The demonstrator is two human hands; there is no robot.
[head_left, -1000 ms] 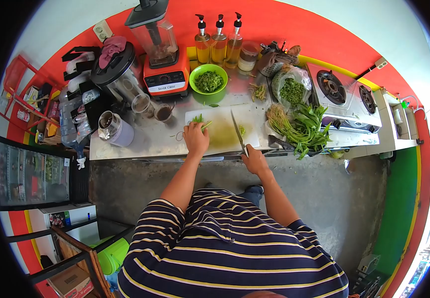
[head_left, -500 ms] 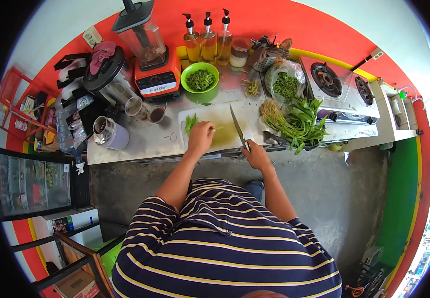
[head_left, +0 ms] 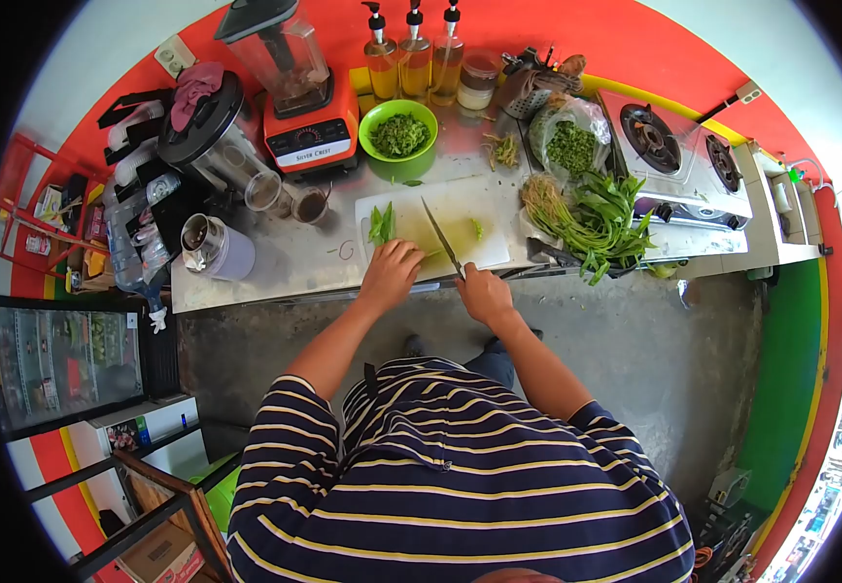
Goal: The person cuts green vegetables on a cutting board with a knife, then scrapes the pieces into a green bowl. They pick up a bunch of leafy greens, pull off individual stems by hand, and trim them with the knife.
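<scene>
My left hand (head_left: 392, 274) is closed over a small bunch of leafy greens (head_left: 381, 223) on the white cutting board (head_left: 450, 191). The leaves stick out beyond my fingers, and a bit of stem shows on the right side. With my right hand (head_left: 486, 294) I grip the handle of a kitchen knife (head_left: 442, 236). Its long blade slants up and left across the board, just right of my left fingers. A small cut green piece (head_left: 477, 229) lies on the board to the right of the blade.
Behind the board stands a green bowl (head_left: 430, 147) of chopped greens. To the right lie leafy stems with roots (head_left: 586, 219) and a plastic bag (head_left: 591, 115) of small green pieces. A blender (head_left: 311, 141), pump bottles (head_left: 415, 66), cups (head_left: 312, 204) and a gas stove (head_left: 678, 170) surround the work area.
The knife and my right hand have moved left, bringing the blade near my left fingers. My left hand has come down flatter over the greens. A green piece now shows on the board's right side.
</scene>
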